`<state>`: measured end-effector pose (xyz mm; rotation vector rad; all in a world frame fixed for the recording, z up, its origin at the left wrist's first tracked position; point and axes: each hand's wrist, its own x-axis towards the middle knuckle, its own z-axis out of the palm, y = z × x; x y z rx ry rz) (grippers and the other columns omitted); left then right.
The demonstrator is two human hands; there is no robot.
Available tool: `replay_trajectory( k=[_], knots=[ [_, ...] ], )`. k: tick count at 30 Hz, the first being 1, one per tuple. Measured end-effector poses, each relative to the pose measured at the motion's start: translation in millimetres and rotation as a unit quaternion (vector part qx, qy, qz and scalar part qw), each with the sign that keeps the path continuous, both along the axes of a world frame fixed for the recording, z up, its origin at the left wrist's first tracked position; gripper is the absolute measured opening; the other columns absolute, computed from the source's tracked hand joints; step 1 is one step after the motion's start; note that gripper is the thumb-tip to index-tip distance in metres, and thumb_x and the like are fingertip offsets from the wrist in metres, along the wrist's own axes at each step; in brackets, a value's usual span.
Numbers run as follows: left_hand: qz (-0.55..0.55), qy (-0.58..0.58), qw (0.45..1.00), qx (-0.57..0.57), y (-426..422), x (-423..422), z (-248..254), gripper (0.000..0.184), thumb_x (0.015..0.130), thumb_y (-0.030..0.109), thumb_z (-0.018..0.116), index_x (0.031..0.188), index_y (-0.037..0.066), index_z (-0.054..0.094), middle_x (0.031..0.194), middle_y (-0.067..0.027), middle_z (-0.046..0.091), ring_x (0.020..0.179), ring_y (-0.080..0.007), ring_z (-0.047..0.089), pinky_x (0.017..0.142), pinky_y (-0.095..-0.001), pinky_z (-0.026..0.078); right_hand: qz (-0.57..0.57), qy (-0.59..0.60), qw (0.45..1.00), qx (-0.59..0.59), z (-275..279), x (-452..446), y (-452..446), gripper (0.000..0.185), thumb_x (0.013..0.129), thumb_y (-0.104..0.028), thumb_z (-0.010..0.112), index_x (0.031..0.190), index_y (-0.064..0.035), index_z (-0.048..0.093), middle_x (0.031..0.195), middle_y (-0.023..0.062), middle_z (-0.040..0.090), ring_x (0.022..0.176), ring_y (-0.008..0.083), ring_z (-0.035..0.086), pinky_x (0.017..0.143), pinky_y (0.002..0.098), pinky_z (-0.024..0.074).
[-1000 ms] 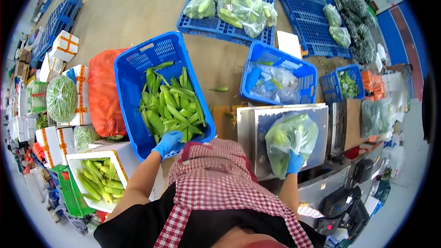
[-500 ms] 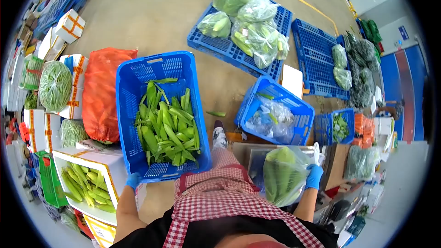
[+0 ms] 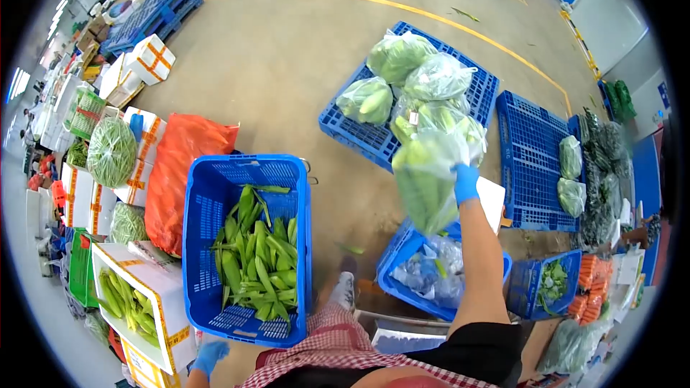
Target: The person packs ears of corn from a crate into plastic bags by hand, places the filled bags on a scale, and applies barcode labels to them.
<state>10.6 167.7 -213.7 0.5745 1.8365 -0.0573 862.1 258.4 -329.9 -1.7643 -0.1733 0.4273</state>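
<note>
My right hand [image 3: 466, 182], in a blue glove, grips the gathered top of a clear plastic bag of corn [image 3: 425, 187]. The bag hangs in front of the blue pallet [image 3: 343, 123], where several similar bags of corn [image 3: 440, 76] lie, and partly covers them. Below it is a blue crate holding crumpled plastic [image 3: 496, 273]. My left hand [image 3: 209, 356], also gloved in blue, is empty with its fingers stretched out. It is just below the near left corner of a large blue crate [image 3: 302, 244] with green corn husks [image 3: 260, 259] inside.
To the left stand a foam box of corn ears [image 3: 133, 302], an orange-red mesh sack [image 3: 183, 179] and stacked white foam boxes [image 3: 151, 57]. A second blue pallet [image 3: 535, 165] with bagged greens lies at right. Near it are a blue crate of leaves [image 3: 543, 284] and bags of carrots [image 3: 591, 284].
My right hand has carried the bag of corn forward and up from beside my body to the pallet. My left hand has come off the large crate's rim. The view has shifted.
</note>
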Motion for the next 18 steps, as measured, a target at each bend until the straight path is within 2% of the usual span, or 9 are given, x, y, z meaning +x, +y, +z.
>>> replay_trajectory(
  k=[2,3,5,9,11,12,13,14,18],
  knots=[
    [0.052,0.008,0.998,-0.032,-33,-32,8,0.017,0.081,0.017,0.055,0.088,0.002,0.061,0.074,-0.0070,0.061,0.058,-0.0155,0.056,0.052,-0.0253,0.043,0.070,-0.069,0.995,0.027,0,43,56,0.034,0.065,-0.011,0.065,0.095,0.0025,0.059,0.082,0.0052,0.058,0.069,0.0156,0.052,0.061,0.0299,0.0417],
    [0.096,-0.047,0.992,-0.071,-57,-91,-25,0.017,0.082,0.017,0.054,0.090,0.003,0.061,0.078,-0.0076,0.062,0.063,-0.0173,0.058,0.056,-0.0263,0.045,0.135,-0.072,0.985,-0.082,18,60,76,0.032,0.073,-0.018,0.065,0.097,0.0015,0.060,0.085,0.0050,0.059,0.073,0.0135,0.053,0.065,0.0293,0.0426],
    [0.178,-0.138,0.961,-0.159,-82,-153,-57,0.019,0.083,0.017,0.053,0.095,0.006,0.062,0.086,-0.0089,0.064,0.074,-0.0209,0.061,0.063,-0.0284,0.047,0.159,-0.093,0.977,0.103,52,59,111,0.027,0.080,-0.016,0.060,0.101,0.0006,0.059,0.096,0.0057,0.060,0.087,0.0137,0.054,0.082,0.0266,0.0411],
    [-0.089,-0.037,0.995,-0.036,-68,-27,-31,0.025,0.083,0.021,0.053,0.099,0.004,0.061,0.086,-0.0096,0.064,0.072,-0.0192,0.060,0.063,-0.0283,0.047,0.323,-0.121,0.938,0.025,67,-9,107,0.021,0.081,-0.010,0.056,0.099,-0.0006,0.062,0.091,0.0050,0.062,0.084,0.0133,0.056,0.077,0.0271,0.0437],
    [-0.171,-0.055,0.984,0.000,-46,14,-24,0.028,0.083,0.024,0.053,0.100,0.002,0.060,0.086,-0.0099,0.064,0.071,-0.0184,0.060,0.063,-0.0282,0.046,0.397,-0.092,0.910,-0.075,42,-69,63,0.016,0.081,-0.009,0.055,0.093,0.0000,0.063,0.086,0.0045,0.062,0.078,0.0131,0.057,0.072,0.0273,0.0453],
    [-0.101,-0.049,0.993,-0.026,-37,28,-28,0.028,0.085,0.024,0.052,0.102,0.003,0.060,0.088,-0.0096,0.063,0.076,-0.0198,0.060,0.068,-0.0299,0.047,0.440,-0.133,0.887,-0.049,-21,-86,33,0.012,0.080,-0.008,0.056,0.086,-0.0002,0.062,0.082,0.0034,0.061,0.076,0.0140,0.058,0.068,0.0304,0.0464],
    [-0.031,-0.043,0.997,-0.052,-32,27,-36,0.029,0.086,0.024,0.051,0.105,0.004,0.059,0.091,-0.0093,0.063,0.081,-0.0212,0.060,0.073,-0.0316,0.048,0.456,-0.010,0.886,-0.081,-82,-110,-13,0.010,0.079,-0.009,0.054,0.080,-0.0007,0.061,0.078,0.0043,0.060,0.072,0.0157,0.057,0.065,0.0335,0.0465],
    [-0.017,-0.062,0.997,-0.051,-34,11,-46,0.029,0.084,0.026,0.052,0.103,0.005,0.060,0.090,-0.0088,0.064,0.080,-0.0199,0.061,0.071,-0.0310,0.047,0.582,-0.252,0.736,-0.238,-77,-155,-60,0.012,0.079,-0.011,0.054,0.080,-0.0015,0.061,0.078,0.0077,0.060,0.073,0.0191,0.058,0.065,0.0342,0.0468],
    [-0.039,-0.132,0.990,-0.040,-60,-93,-87,0.032,0.082,0.026,0.053,0.106,0.005,0.059,0.090,-0.0091,0.064,0.081,-0.0188,0.061,0.066,-0.0289,0.046,0.520,-0.069,0.798,-0.295,-126,-333,-257,0.019,0.074,-0.021,0.057,0.083,-0.0057,0.065,0.082,0.0135,0.063,0.076,0.0242,0.060,0.066,0.0357,0.0475]
  ],
)
